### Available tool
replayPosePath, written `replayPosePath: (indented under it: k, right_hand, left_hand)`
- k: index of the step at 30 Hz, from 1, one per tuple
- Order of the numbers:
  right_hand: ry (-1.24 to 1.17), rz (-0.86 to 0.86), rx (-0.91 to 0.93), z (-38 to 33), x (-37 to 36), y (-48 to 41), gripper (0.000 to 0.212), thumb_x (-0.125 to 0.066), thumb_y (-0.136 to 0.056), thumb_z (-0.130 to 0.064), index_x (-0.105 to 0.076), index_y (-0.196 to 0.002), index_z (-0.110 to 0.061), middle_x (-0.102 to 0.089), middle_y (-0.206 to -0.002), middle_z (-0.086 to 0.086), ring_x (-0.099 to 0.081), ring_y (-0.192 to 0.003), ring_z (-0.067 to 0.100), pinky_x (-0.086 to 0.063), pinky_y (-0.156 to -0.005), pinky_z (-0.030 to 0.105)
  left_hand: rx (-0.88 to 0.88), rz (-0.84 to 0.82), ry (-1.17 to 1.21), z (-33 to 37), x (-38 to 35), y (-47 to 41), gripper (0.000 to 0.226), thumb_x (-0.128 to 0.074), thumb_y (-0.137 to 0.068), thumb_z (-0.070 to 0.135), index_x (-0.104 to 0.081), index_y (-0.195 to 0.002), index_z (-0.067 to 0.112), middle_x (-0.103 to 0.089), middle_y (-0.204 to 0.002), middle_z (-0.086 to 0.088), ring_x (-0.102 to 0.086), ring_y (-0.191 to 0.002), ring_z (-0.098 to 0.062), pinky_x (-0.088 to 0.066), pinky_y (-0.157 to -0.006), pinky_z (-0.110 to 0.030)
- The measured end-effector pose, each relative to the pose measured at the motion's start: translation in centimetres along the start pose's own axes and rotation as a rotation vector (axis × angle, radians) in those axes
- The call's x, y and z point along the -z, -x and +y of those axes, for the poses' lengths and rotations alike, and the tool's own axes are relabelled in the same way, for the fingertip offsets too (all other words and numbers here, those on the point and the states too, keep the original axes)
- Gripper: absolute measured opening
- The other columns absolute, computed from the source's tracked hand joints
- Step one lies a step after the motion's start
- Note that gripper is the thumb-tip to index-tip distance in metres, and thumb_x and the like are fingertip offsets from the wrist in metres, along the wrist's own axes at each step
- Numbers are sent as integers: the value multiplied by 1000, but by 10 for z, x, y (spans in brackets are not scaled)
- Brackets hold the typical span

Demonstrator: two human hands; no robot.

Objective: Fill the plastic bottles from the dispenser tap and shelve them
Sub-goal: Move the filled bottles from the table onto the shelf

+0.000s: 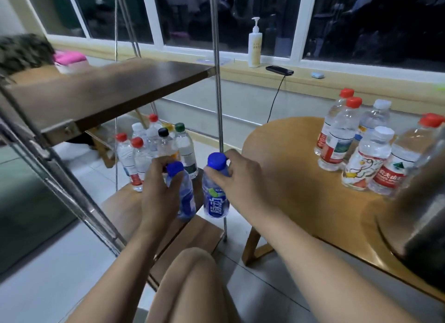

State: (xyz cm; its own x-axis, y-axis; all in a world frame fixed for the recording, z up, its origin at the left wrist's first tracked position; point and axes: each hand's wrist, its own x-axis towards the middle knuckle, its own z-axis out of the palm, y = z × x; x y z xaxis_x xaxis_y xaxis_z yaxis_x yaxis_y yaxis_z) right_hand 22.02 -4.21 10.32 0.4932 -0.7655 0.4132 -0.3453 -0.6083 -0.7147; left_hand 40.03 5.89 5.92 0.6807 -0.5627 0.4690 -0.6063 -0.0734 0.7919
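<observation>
Blue-capped, upright: left hand (157, 190) grips left bottle (185, 197) over the shelf's (122, 209) front edge, right hand (238, 175) grips right bottle (215, 203) alongside.

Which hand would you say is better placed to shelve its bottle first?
Probably the left hand: its bottle hangs over the lower shelf beside the shelved bottles; the right hand is out by the pole.

Bottle cluster (185, 151) on the lower shelf (120, 212); second bottle group (339, 135) on the round table (296, 178).
</observation>
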Motion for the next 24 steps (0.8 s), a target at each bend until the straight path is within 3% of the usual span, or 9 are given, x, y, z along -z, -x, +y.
replayPosePath:
  k: [2,5,6,9,13,16,18,21,24]
  right_hand:
    - [-12,-43,10,-4,-22,-6,43,-73,-94,-60,-65,-113,-23,-76,-95,-2,-69,-82,20,-58,-69,41]
    - [-60,-123,3,-8,-55,-16,37,-76,-96,-54,-64,-112,-24,-77,-99,-1,-68,-84,21,-52,-69,35]
    - [-58,-148,8,-9,-66,-20,36,-75,-97,-55,-64,-112,-24,-76,-100,-1,-69,-85,22,-53,-70,36]
    - [-32,-213,37,-12,-93,-29,40,-72,-98,-58,-65,-118,-24,-77,-106,-1,-72,-94,23,-53,-75,35]
    - [-80,-262,55,-9,-114,-36,43,-70,-97,-63,-67,-121,-29,-75,-105,-11,-68,-90,12,-44,-69,27]
    - [-146,-268,95,4,-120,-37,45,-69,-97,-65,-67,-126,-31,-64,-99,-20,-57,-84,2,-36,-67,15]
    - [-175,-319,78,17,-121,-32,52,-66,-96,-70,-65,-133,-33,-63,-107,-20,-60,-92,2,-44,-75,19]
    - [-205,-422,27,36,-128,-23,62,-60,-95,-78,-58,-144,-41,-62,-114,-18,-65,-104,5,-55,-87,30]
    - [-238,-475,17,43,-139,-18,70,-56,-95,-81,-44,-155,-47,-66,-137,-7,-65,-121,14,-58,-101,43]
  left_hand:
    - [66,49,-17,-16,4,-5,30,-72,-101,12,-57,-116,34,-68,-117,0,-62,-105,-27,-54,-86,-44]
    - [114,163,-48,-26,11,-11,33,-70,-102,13,-56,-113,40,-67,-118,4,-61,-108,-22,-46,-82,-25]
    - [114,207,-60,-28,12,-12,32,-70,-102,14,-56,-114,41,-67,-118,5,-61,-109,-21,-45,-83,-25]
    - [118,352,-54,-33,9,-12,30,-69,-102,16,-58,-125,33,-66,-124,5,-60,-115,-18,-50,-96,-38]
    - [194,450,46,-53,0,3,52,-74,-102,22,-49,-148,22,-53,-142,11,-55,-128,-4,-52,-105,-26]
    - [120,430,-16,-79,-9,32,67,-81,-95,22,-45,-151,24,-38,-143,32,-55,-134,-24,-58,-100,-57]
    - [169,396,-26,-83,-17,54,70,-86,-88,20,-47,-146,22,-40,-142,24,-55,-131,-24,-58,-98,-57]
    - [239,292,-40,-86,-26,67,79,-93,-78,24,-47,-142,22,-40,-145,0,-50,-137,-23,-54,-109,-49]
    - [275,291,-44,-95,-25,62,83,-97,-75,26,-47,-142,24,-41,-145,-2,-48,-139,-20,-54,-111,-41]
